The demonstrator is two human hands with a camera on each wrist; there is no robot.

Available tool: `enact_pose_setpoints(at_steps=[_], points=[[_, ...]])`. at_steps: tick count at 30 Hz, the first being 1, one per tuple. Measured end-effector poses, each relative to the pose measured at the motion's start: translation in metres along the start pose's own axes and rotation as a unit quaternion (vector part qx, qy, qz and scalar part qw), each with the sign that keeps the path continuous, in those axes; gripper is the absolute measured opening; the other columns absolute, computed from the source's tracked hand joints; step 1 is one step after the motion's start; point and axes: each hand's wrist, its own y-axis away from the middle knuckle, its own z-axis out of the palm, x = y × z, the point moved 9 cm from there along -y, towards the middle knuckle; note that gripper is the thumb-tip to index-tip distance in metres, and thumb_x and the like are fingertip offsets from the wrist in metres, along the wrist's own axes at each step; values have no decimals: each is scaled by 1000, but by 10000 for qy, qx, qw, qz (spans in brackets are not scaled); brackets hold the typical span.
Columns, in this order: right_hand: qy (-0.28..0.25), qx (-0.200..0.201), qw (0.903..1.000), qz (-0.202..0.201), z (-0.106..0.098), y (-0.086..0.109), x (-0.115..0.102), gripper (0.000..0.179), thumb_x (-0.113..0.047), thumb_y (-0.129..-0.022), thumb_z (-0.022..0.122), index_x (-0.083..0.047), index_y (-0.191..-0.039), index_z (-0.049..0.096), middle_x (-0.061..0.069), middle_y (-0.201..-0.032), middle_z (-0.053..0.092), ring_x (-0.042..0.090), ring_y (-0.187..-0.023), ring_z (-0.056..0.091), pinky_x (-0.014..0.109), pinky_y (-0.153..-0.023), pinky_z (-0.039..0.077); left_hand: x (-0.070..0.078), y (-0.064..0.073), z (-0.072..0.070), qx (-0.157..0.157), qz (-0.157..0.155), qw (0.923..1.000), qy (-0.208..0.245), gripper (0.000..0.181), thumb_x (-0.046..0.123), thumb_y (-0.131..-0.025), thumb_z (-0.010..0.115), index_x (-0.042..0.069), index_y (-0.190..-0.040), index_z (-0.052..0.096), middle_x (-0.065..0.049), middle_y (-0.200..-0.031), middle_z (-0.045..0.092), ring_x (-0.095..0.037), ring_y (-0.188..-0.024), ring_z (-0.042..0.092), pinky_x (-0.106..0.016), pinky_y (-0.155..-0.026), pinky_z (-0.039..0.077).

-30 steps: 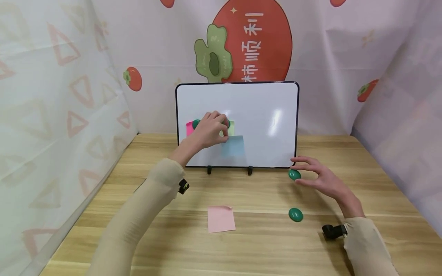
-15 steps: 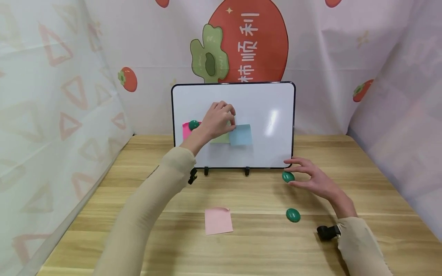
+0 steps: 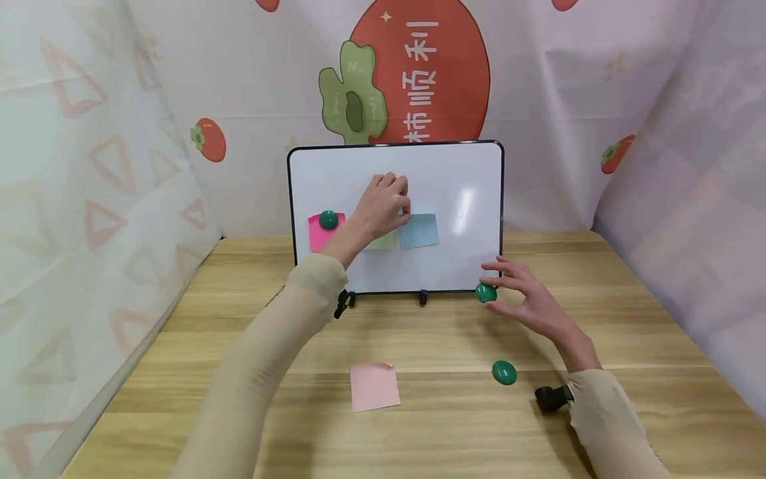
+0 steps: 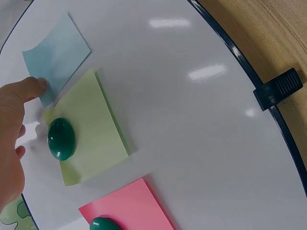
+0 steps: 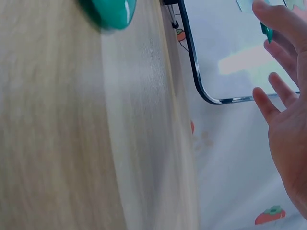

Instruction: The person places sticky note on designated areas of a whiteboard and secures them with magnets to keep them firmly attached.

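"The blue note: where is it?"
"At the whiteboard, beside the green note; the left hand, arm stretched forward, pinches its corner. Positioning seems in hand."
"Next?"
"Likely the green magnet, pinched in the right hand near the whiteboard's lower corner, other fingers spread."

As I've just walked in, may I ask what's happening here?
A person's left hand holds a blue note by its corner at the whiteboard, beside a green note and a bright pink note, each under a green magnet. The right hand holds a third magnet. A fourth magnet and a pale pink note lie on the table.
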Motion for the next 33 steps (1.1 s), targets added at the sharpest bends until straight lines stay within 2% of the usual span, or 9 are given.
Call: enact_pose_setpoints(at_steps=[3,8,17,23,33], points=[[33,227,9996,-174,0,-5,-3,46,-6,-77,83,-8,-120,70,13,-143,52,39,-147,25,76,-105,26,1,-1,1,-83,54,9999,-111,14,27,-92,70,17,-90,80,-5,-99,57,-24,-100,46,-39,-94,38],[198,647,9960,-583,0,-19,-13,47,-1,-74,84,-6,-119,70,15,-142,52,41,-147,22,76,-107,24,2,-3,2,-159,53,9996,-223,15,28,-92,69,18,-90,80,-3,-98,57,-23,-98,46,-39,-93,38],[719,1489,9777,-1293,-4,-64,-41,49,-4,-72,86,-4,-119,70,16,-139,56,43,-143,31,65,-116,21,-2,-3,5,-242,-47,9995,-212,15,31,-91,71,21,-94,81,-2,-96,60,-22,-97,47,-39,-94,37],[789,1755,9719,-1354,5,-91,-50,48,-6,-74,86,-3,-120,70,16,-141,55,39,-143,33,58,-117,27,-4,-2,7,-221,-65,9994,-276,16,34,-91,70,23,-96,81,-1,-96,61,-22,-97,48,-39,-94,37],[940,1867,9679,-1397,18,-128,-57,46,-10,-77,85,-2,-119,70,15,-144,53,35,-141,36,54,-116,30,-5,-1,7,-186,-143,9996,-174,19,38,-90,72,23,-96,80,-1,-98,62,-22,-98,49,-39,-95,37]])
